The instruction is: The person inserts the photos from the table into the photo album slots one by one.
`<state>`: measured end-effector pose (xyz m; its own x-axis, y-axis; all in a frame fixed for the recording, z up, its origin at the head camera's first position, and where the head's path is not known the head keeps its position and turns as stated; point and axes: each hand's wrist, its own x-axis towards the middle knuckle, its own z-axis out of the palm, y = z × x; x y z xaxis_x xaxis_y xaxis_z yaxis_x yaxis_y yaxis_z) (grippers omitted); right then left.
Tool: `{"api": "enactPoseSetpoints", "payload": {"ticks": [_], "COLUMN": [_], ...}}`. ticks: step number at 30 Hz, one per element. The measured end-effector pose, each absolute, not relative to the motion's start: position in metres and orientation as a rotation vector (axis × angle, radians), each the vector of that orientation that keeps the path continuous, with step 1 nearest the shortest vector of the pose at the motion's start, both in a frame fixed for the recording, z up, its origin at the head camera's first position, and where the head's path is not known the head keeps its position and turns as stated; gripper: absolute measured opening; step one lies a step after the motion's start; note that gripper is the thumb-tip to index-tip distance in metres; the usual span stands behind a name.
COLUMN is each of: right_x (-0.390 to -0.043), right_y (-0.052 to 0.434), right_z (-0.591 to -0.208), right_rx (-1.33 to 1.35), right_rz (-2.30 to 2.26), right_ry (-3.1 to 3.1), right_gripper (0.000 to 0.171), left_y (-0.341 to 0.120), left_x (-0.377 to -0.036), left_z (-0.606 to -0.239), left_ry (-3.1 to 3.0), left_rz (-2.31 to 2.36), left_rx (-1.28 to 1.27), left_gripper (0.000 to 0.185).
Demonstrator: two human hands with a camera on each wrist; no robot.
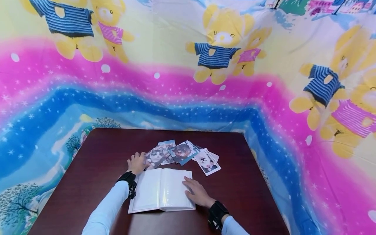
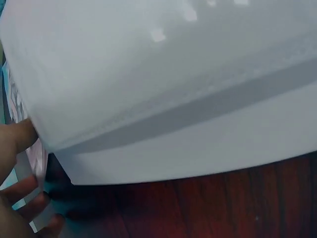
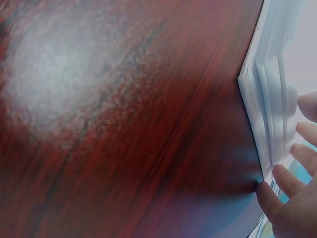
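Observation:
A photo album [image 1: 148, 189] with white pages lies spread on the dark table, clear sleeves over its leaves. My left hand [image 1: 136, 163] is above its top left corner, at the left edge of a grey-and-white cat photo [image 1: 157, 156]. In the left wrist view, the thumb [image 2: 22, 134] extends by the album's corner and the other fingers are spread beside the photo's edge. Along the album's right side rests my right hand [image 1: 198, 192], fingers extended. Its fingertips [image 3: 285, 176] touch the edges of the stacked pages in the right wrist view.
Several overlapping animal photos fan out behind the album, among them a brown animal photo [image 1: 180, 151] and a white-bordered photo [image 1: 207, 162] at the right. A bear-printed cloth [image 1: 176, 81] hangs around the table's [image 1: 117, 140] back and sides.

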<state>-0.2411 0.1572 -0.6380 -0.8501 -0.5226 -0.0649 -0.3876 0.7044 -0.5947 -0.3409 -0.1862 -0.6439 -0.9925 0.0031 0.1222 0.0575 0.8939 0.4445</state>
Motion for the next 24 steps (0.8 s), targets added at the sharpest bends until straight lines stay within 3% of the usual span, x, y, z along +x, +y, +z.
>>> {"api": "enactPoseSetpoints", "payload": {"ticks": [12, 24], "right_x": [-0.243, -0.259], "right_y": [0.155, 0.146], "right_z": [-0.638, -0.622], "right_rx": [-0.737, -0.878], "right_rz": [-0.861, -0.858], "right_ry": [2.689, 2.760], "right_gripper": [0.046, 0.029], "left_y": [-0.202, -0.186], "left_x": [-0.327, -0.305], "left_z": [-0.616, -0.584], "left_ry": [-2.601, -2.478], "left_rz": [-1.083, -1.372], "left_rx": [0.071, 0.061], "left_gripper": [0.022, 0.023]}}
